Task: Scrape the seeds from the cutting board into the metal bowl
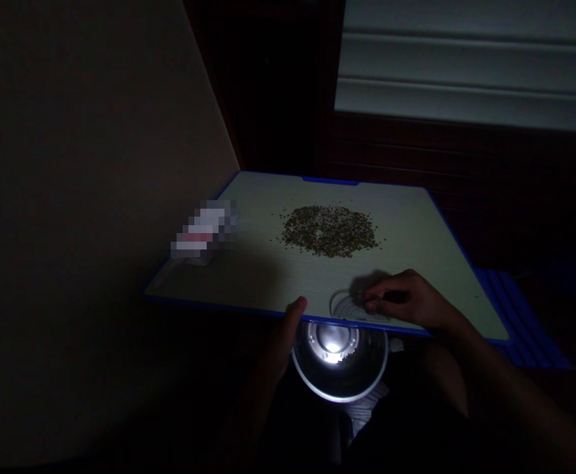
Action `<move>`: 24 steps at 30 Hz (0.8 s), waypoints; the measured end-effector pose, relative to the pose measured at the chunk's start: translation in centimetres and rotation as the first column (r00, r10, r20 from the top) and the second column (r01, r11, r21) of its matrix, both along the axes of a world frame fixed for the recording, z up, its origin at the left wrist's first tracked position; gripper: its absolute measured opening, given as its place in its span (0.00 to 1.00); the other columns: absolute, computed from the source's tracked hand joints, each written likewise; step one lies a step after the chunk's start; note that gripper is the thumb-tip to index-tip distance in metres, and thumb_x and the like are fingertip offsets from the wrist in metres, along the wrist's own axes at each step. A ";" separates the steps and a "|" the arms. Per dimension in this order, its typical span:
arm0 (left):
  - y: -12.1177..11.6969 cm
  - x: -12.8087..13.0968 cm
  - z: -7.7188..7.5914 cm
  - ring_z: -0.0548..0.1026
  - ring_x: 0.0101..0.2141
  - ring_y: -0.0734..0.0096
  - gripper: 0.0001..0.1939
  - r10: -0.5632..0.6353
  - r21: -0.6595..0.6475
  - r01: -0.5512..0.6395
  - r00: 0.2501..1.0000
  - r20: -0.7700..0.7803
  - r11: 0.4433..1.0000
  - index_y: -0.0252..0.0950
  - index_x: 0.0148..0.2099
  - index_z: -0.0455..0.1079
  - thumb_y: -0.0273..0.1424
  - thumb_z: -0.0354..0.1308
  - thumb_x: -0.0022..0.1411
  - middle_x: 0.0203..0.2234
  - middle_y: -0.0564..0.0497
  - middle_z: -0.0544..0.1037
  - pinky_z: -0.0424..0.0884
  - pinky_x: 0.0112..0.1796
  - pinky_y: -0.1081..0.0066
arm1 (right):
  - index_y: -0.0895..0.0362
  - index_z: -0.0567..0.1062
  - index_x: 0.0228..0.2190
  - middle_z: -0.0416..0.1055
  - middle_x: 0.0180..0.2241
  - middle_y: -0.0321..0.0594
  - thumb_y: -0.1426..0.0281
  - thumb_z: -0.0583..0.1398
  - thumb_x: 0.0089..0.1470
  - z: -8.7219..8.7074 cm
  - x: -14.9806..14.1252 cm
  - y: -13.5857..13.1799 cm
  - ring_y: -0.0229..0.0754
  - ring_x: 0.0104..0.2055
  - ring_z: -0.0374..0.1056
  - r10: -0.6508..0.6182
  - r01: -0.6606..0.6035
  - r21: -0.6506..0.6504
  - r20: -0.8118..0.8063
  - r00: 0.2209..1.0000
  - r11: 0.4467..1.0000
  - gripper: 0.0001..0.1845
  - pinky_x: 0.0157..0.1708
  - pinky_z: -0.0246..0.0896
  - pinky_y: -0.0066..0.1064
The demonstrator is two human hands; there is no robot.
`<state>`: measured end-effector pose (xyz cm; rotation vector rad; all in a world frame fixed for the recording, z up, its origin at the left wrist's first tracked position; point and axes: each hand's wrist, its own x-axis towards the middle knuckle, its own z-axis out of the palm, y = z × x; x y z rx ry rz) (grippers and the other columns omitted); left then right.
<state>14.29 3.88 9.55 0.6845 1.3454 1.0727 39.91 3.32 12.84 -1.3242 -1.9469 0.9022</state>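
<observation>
We're pinching right hand (413, 297) grip together over tabletop (416, 230) near edge, seeds (330, 230) beyond, pot (340, 399) below; left hand (288, 329) grip: can't tell.

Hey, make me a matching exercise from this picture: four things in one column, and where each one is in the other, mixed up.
Things
1. Small grains
2. Metal bowl
3. Left hand
4. Blue striped cloth

Places
A. Past the right side of the board
B. At the board's near edge, thumb showing above it
C. Loosely heaped around the middle of the board
D. Lower than the board's near edge, partly hidden by it

Right pairs: 1-C, 2-D, 3-B, 4-A
</observation>
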 end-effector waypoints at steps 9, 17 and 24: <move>0.3 -0.1 -0.7 0.75 0.55 0.51 0.10 -0.026 0.014 0.026 1.000 0.011 1.000 0.42 0.38 0.78 0.42 0.64 0.60 0.43 0.46 0.83 0.63 0.60 0.60 | 0.52 0.84 0.36 0.81 0.29 0.36 0.62 0.67 0.55 0.3 -0.1 -0.1 0.40 0.29 0.75 0.012 -0.013 -0.032 -0.030 0.999 0.999 0.09 0.30 0.69 0.30; 0.4 0.0 -0.9 0.75 0.56 0.51 0.11 -0.017 0.028 0.015 0.999 0.041 0.999 0.42 0.41 0.78 0.40 0.65 0.59 0.43 0.46 0.83 0.64 0.60 0.59 | 0.55 0.81 0.40 0.81 0.34 0.40 0.60 0.63 0.60 0.1 -0.2 0.4 0.43 0.33 0.74 -0.269 0.271 0.110 -0.032 0.963 0.956 0.13 0.32 0.68 0.32; 0.5 -0.3 -1.3 0.77 0.53 0.49 0.16 -0.097 -0.026 0.099 0.991 0.092 0.995 0.38 0.41 0.77 0.44 0.65 0.58 0.43 0.43 0.83 0.66 0.58 0.58 | 0.57 0.80 0.41 0.81 0.39 0.44 0.60 0.61 0.60 -0.4 0.1 1.1 0.48 0.40 0.77 -0.524 0.527 0.173 -0.070 0.849 0.832 0.15 0.38 0.69 0.35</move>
